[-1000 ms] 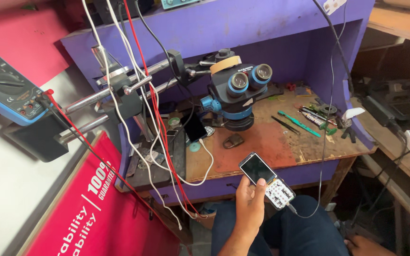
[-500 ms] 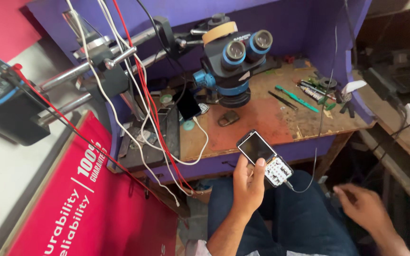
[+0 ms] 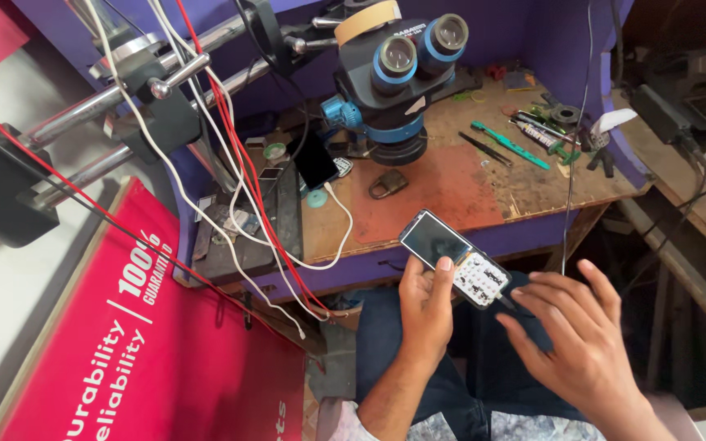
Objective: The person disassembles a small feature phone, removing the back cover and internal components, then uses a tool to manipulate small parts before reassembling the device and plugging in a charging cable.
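Since a second ago, the right hand (image 3: 569, 343) has come into view from the lower right and now reaches toward the keypad phone (image 3: 453, 259), while the camera has tipped lower toward the lap.

Seen from above, the left hand (image 3: 425, 310) grasps the phone from below, thumb resting on its face near the screen. It is held above the lap, just in front of the purple workbench (image 3: 525, 229) edge. The right hand is open, fingers spread, fingertips just beside the phone's keypad end, where a thin dark cable seems to be attached; it grips nothing clearly.

Judging from this, a steady left-hand hold with a light fingertip touch at that end would work best.

The phone's long axis runs diagonally: screen end points up-left toward the blue microscope (image 3: 398, 73), keypad end down-right.
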